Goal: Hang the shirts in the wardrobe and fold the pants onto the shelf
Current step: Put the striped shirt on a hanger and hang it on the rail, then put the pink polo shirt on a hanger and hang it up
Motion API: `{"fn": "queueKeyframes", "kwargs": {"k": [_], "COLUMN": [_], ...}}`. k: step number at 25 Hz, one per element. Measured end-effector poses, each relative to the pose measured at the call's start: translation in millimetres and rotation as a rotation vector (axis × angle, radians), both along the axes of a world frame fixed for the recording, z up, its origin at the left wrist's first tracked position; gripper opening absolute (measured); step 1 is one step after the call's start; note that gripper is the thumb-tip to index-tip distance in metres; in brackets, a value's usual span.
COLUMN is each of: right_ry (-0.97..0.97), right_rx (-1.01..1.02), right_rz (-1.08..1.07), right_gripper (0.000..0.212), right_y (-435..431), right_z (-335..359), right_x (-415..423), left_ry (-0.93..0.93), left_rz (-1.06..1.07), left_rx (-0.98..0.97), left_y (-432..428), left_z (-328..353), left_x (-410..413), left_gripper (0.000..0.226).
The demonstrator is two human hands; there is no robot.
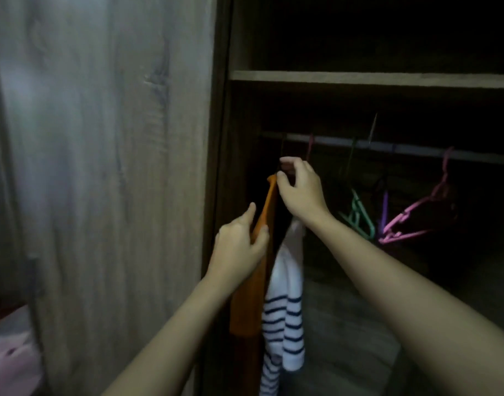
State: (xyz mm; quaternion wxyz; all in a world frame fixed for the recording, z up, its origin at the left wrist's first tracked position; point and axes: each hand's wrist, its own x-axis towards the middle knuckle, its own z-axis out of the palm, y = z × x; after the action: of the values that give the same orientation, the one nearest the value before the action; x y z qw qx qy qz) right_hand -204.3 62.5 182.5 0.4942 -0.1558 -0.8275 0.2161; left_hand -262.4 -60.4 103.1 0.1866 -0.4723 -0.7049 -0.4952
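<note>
Well, the orange shirt (pixel 248 304) is already up at the far left end of the rod (pixel 388 145), inside the open wardrobe, hanging right against the striped shirt (pixel 285 310). The left hand (pixel 239 247) has its fingers curled round the orange cloth at the shoulder slope. The right hand (pixel 299 190) pinches the very top of the same shirt, where the hanger's neck ought to be. The hook itself is lost in the dark, so I can't say whether it sits on the rod.

From the way it drapes, I'd judge the shirt light, soft and limp. It should slide off a smooth hanger easily if tugged by one side. The best hold looks to be the collar top and the shoulder seams, easing both shoulders level rather than pulling on the body.

Counting what shows:
- Shirts: two hung, one orange and one white with dark stripes.
- Bare hangers: three I can make out further along the rod, a green hanger (pixel 359 215), a purple hanger (pixel 385 208) and a pink hanger (pixel 416 214). There may be more in the gloom.
- Shelves: one shelf (pixel 359 78) above the rod.
- Pants: none in sight.
</note>
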Motion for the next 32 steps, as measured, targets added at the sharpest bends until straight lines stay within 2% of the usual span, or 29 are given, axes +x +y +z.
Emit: {"fn": "queueKeyframes", "kwargs": {"k": [4, 6, 9, 11, 13, 16, 22, 26, 29, 32], "right_ry": [-0.019, -0.078, -0.231, -0.328, -0.408, -0.526, -0.679, -0.67, -0.721, -0.801], "right_rx": [-0.155, -0.274, -0.403, -0.403, -0.371, -0.354, -0.27, -0.107, 0.006, -0.046], "right_rz": [0.329, 0.47, 0.55, 0.565, 0.575, 0.572, 0.53, 0.459, 0.23, 0.151], "right_gripper": [0.032, 0.032, 0.033, 0.032, 0.033, 0.035, 0.028, 0.038, 0.049, 0.036], "right_y": [-92, -142, -210, -255, -295, -336, -399, -440, -457, -460], "right_z": [-74, -119, -180, -215, -240, -266, -306, -316, -313, -308], "right_x": [-33, -59, -97, -123, -146, -169, -229, -259, -284, -303], "left_ry": [-0.047, -0.095, -0.177, -0.211, -0.226, -0.208, -0.269, -0.254, -0.226, -0.215], "left_rz": [0.151, 0.245, 0.368, 0.432, 0.496, 0.599, 0.669, 0.622, 0.617, 0.585], "left_rx": [-0.001, -0.093, -0.307, -0.38, -0.456, -0.574, -0.838, -0.812, -0.776, -0.73], "left_y": [-108, -170, -251, -307, -360, -421, -501, -512, -514, -517], "left_z": [-58, -94, -138, -159, -174, -198, -261, -284, -288, -292], "left_x": [-33, -53, -85, -108, -133, -168, -222, -224, -227, -228], "left_gripper": [0.049, 0.052, 0.063, 0.061, 0.052, 0.052, 0.085, 0.086, 0.086, 0.089]}}
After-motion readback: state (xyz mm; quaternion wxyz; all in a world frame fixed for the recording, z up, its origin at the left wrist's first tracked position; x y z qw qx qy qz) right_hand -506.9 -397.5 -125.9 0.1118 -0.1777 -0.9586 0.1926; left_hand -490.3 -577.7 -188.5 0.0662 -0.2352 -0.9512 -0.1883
